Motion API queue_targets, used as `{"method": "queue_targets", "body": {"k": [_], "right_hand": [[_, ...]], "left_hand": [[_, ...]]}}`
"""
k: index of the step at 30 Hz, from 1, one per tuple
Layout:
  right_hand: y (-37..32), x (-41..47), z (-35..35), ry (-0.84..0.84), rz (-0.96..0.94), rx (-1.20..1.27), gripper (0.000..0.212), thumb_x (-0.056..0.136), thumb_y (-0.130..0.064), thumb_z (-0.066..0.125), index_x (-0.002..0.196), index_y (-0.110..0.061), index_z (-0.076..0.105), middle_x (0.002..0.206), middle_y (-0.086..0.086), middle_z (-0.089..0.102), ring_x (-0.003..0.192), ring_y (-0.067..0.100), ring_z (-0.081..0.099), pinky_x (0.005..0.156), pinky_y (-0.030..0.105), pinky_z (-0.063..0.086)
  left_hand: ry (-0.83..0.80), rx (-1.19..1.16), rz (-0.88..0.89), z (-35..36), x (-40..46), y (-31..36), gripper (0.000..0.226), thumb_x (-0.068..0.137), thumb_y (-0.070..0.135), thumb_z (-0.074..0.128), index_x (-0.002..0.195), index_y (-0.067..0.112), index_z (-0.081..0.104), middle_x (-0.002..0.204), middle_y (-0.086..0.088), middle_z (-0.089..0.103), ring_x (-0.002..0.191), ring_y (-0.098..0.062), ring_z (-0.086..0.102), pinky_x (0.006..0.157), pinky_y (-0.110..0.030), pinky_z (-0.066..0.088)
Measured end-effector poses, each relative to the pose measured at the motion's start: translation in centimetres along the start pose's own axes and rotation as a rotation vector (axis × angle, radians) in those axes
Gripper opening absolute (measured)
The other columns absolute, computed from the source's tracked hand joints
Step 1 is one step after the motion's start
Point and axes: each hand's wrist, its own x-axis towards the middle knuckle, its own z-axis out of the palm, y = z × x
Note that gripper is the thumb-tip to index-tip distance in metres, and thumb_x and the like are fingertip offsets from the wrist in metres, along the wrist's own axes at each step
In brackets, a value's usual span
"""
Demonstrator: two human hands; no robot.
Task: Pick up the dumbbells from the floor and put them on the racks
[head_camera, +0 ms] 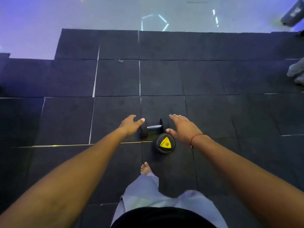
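Note:
Two black dumbbells lie on the dark rubber floor mats. One dumbbell [153, 127] lies sideways with its steel handle showing between its two round heads. The other dumbbell [165, 143] points its end at me, showing a yellow label marked 10. My left hand [130, 125] reaches down with straight fingers, its thumb tip just over the left head of the sideways dumbbell. My right hand [183, 128] hovers spread above the right head, thumb near the yellow-labelled end. Neither hand holds anything. No rack is in view.
My bare foot [145, 168] and pale trouser leg stand just behind the dumbbells. Black mats [205, 112] cover the floor up to a glossy pale floor [98, 14] beyond. A dark piece of equipment [292, 15] sits top right, and another person's feet [296, 71] at the right edge.

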Motion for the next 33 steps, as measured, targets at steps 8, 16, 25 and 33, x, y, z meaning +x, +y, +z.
{"method": "queue_targets", "body": {"k": [8,16,25,33], "right_hand": [[0.9,16.4,-2.2,-0.252,-0.167,-0.166,0.071,0.087,-0.051,0.052,0.146,-0.019,0.028,0.152,0.002,0.033,0.141,0.024,0.029,0.110,0.046,0.035],[6.2,36.5,8.3,-0.584,-0.259,-0.303,0.059,0.081,-0.056,0.051,0.125,-0.017,0.046,0.131,0.012,0.056,0.122,0.031,0.052,0.100,0.044,0.043],[11.5,47.5,25.0,-0.746,-0.318,-0.519,0.047,0.093,-0.039,0.051,0.133,-0.016,0.043,0.137,0.009,0.050,0.125,0.030,0.047,0.095,0.031,0.037],[15.1,53.1,39.3,-0.819,-0.331,-0.509,0.048,0.087,-0.035,0.061,0.124,-0.007,0.048,0.124,0.018,0.056,0.115,0.034,0.053,0.094,0.035,0.042]], "left_hand": [[0.175,-0.362,-0.162,-2.0,9.0,3.0,0.069,0.089,0.056,0.054,0.143,0.014,0.042,0.148,-0.006,0.045,0.134,-0.023,0.043,0.111,-0.039,0.036],[0.381,-0.847,-0.613,6.5,23.9,-0.5,0.030,0.095,0.041,0.054,0.071,0.022,0.053,0.085,-0.001,0.055,0.086,-0.018,0.052,0.080,-0.032,0.044],[0.296,-1.315,-0.961,23.5,41.4,-11.4,0.046,0.084,0.043,0.061,0.113,0.007,0.064,0.120,-0.016,0.066,0.108,-0.031,0.064,0.100,-0.044,0.049],[0.242,-1.628,-1.055,33.9,50.3,-18.9,0.053,0.085,0.040,0.060,0.128,0.008,0.053,0.123,-0.002,0.060,0.105,-0.019,0.057,0.096,-0.033,0.044]]}}
